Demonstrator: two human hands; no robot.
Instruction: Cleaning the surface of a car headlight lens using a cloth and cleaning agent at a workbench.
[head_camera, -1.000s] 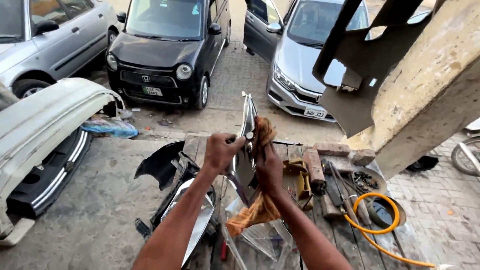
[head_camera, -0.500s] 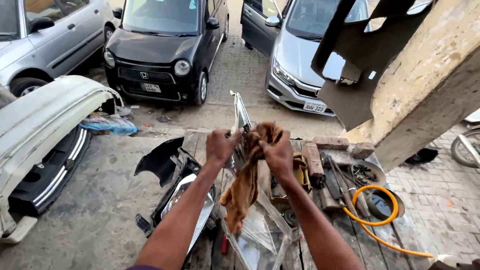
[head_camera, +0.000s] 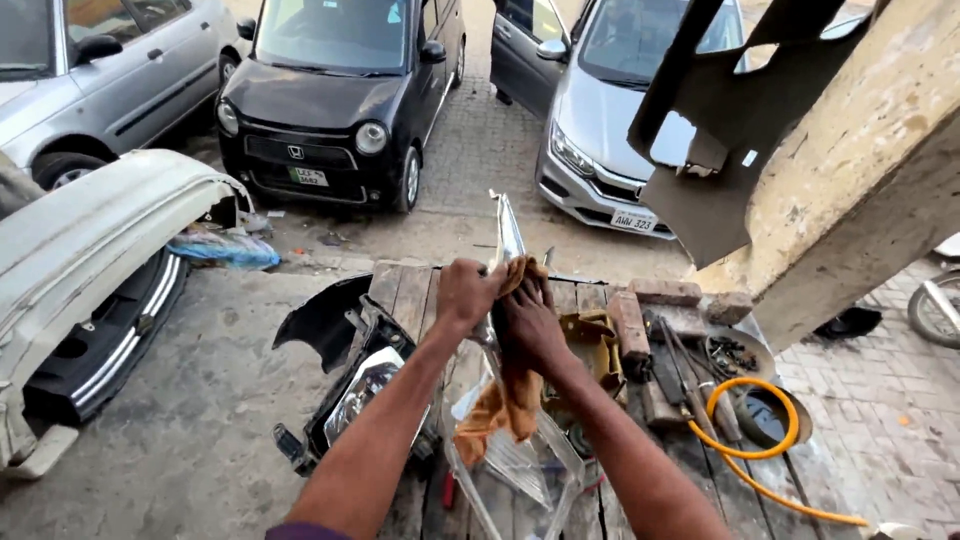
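At far left I see a detached white car bumper (head_camera: 90, 230) resting over a black bumper (head_camera: 105, 335) with chrome strips. A blue plastic bag (head_camera: 222, 248) lies on the ground just beside them. Behind stand a silver car (head_camera: 110, 75), a black car (head_camera: 340, 95) and, further right, a grey car (head_camera: 620, 110).

On the wooden workbench (head_camera: 410, 290), a black headlight housing (head_camera: 345, 385) lies at the left edge, its lens facing up.

My left hand (head_camera: 467, 295) is closed around the chrome-edged headlight part (head_camera: 508, 235), which stands upright above the bench centre, its tip pointing away from me. The fingers wrap the part's lower section fully.

My right hand (head_camera: 527, 322) is just beside the left, touching it, fingers curled and pressing an orange-brown rag (head_camera: 505, 405) against the same part. The rag hangs down below the hand, over a clear headlight lens (head_camera: 520, 465) lying on the bench.

Right of the hands: a tan object (head_camera: 590, 340), two bricks (head_camera: 665, 292), dark hand tools (head_camera: 680, 370), a round tray (head_camera: 740, 355) holding small parts and an orange hose (head_camera: 750, 440) coiled at the bench's right end.

At upper right, a dark cut panel (head_camera: 720, 130) leans against a concrete pillar (head_camera: 870, 170).
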